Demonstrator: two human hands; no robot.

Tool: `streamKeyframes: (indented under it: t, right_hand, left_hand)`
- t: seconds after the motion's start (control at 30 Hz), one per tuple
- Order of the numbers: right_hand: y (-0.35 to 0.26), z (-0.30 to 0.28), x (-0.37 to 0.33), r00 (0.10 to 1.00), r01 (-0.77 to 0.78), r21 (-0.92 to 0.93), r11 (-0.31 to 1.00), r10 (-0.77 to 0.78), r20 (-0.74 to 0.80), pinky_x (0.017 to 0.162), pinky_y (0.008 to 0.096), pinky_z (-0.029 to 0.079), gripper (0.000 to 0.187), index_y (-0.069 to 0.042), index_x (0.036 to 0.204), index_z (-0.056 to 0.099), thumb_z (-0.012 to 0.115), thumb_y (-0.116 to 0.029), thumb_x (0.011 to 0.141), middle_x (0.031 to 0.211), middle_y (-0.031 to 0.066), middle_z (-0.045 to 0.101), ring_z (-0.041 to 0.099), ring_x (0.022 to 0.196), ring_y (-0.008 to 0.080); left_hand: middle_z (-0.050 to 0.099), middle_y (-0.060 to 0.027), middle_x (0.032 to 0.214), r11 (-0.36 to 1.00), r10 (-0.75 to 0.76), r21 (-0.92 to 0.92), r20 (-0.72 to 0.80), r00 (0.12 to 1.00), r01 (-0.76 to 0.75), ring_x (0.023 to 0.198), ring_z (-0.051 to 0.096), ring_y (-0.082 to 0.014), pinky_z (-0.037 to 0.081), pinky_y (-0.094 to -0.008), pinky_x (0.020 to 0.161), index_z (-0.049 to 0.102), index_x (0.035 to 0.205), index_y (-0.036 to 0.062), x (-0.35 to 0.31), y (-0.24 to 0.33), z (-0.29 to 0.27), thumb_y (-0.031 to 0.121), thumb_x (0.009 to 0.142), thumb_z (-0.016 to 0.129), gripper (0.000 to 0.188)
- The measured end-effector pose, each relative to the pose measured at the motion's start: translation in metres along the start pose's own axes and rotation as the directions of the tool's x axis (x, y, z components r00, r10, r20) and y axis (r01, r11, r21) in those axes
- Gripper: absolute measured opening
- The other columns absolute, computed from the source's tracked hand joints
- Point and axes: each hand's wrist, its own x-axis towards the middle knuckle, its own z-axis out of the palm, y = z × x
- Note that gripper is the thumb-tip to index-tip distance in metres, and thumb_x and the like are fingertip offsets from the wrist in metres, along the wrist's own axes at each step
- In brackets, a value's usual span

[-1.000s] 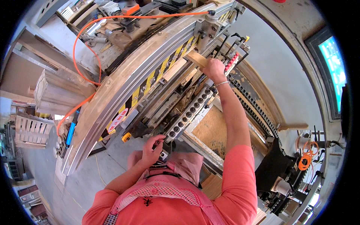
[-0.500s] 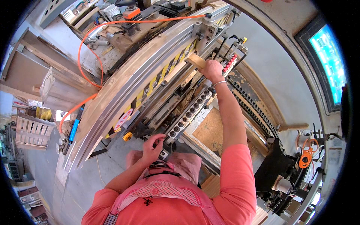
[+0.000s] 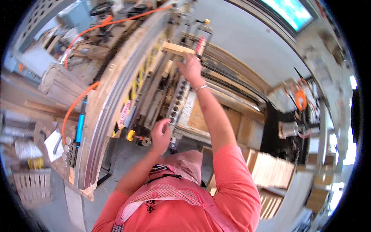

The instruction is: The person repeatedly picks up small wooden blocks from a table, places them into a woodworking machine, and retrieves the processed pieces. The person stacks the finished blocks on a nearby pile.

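A short pale wooden strip (image 3: pixel 177 48) lies across the far end of the machine's rails. My right hand (image 3: pixel 191 69) is at the strip's right end, its fingertips against or just beside the wood and the thumb spread away. Motion blur hides the exact contact. My left hand (image 3: pixel 160 133) is at the near end of a rail (image 3: pixel 179 96) with a row of dark round holes. Its fingers are loosely bent and apart, with nothing visible in them. Red round parts (image 3: pixel 200 45) line the rail's far end, beside the right hand.
A long metal and wood beam (image 3: pixel 112 92) with yellow-black striping curves along the left. An orange hose (image 3: pixel 116 24) crosses it, and a blue tool (image 3: pixel 80 125) hangs at its near end. Stacked wooden pieces (image 3: pixel 270 170) stand at right. A lit screen (image 3: pixel 288 13) is at top right.
The whole view has shifted with my head. My right hand has loosened from its grip round the strip's end, thumb now apart. My left hand has moved slightly up along the rail's near end.
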Motion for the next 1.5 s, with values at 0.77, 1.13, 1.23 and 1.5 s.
streamKeyframes:
  t: [0.77, 1.13, 1.23, 1.5]
  right_hand:
    - [0.044, -0.369, -0.67, 0.214, -0.971, -0.21, 0.111, 0.789, -0.575, 0.062, 0.0344, 0.049, 0.02, -0.006, 0.082, 0.066, 0.07, -0.023, 0.073, 0.071, 0.0094, 0.064, 0.062, 0.064, 0.0242]
    - [0.169, -0.518, -0.753, 0.032, -0.83, -0.455, -0.323, 0.786, -0.617, 0.089, 0.0418, 0.044, 0.036, -0.004, 0.102, 0.058, 0.064, -0.014, 0.068, 0.111, 0.0192, 0.052, 0.05, 0.105, 0.036]
    - [0.175, -0.526, -0.734, -0.021, -0.802, -0.491, -0.341, 0.837, -0.547, 0.089, 0.0421, 0.044, 0.036, -0.003, 0.102, 0.058, 0.063, -0.015, 0.069, 0.111, 0.0187, 0.052, 0.049, 0.107, 0.0355]
    - [0.186, -0.531, -0.746, -0.02, -0.783, -0.521, -0.339, 0.852, -0.524, 0.091, 0.0398, 0.043, 0.029, -0.001, 0.1, 0.057, 0.056, -0.009, 0.072, 0.111, 0.0183, 0.053, 0.05, 0.107, 0.0344]
  left_hand:
    - [0.063, -0.0037, 0.101, 0.99, 0.061, -0.137, 0.205, 0.977, -0.033, 0.092, 0.057, -0.0119, 0.043, -0.0245, 0.08, 0.06, 0.105, 0.0031, 0.009, -0.041, 0.003, -0.001, 0.085, 0.05, 0.023]
    - [0.062, -0.0063, 0.107, 0.998, 0.049, 0.022, 0.245, 0.968, -0.056, 0.099, 0.057, -0.014, 0.042, -0.0256, 0.086, 0.057, 0.109, 0.0014, 0.019, -0.046, 0.001, -0.002, 0.087, 0.048, 0.025]
    - [0.062, -0.0066, 0.108, 0.997, 0.04, 0.057, 0.232, 0.972, -0.055, 0.1, 0.057, -0.0143, 0.042, -0.0262, 0.087, 0.057, 0.111, 0.0009, 0.018, -0.046, -0.004, 0.0, 0.088, 0.049, 0.025]
    - [0.062, -0.0067, 0.108, 0.994, 0.037, 0.095, 0.23, 0.973, -0.06, 0.099, 0.057, -0.0148, 0.042, -0.0268, 0.088, 0.058, 0.11, 0.0005, 0.021, -0.049, -0.001, 0.0, 0.088, 0.049, 0.024]
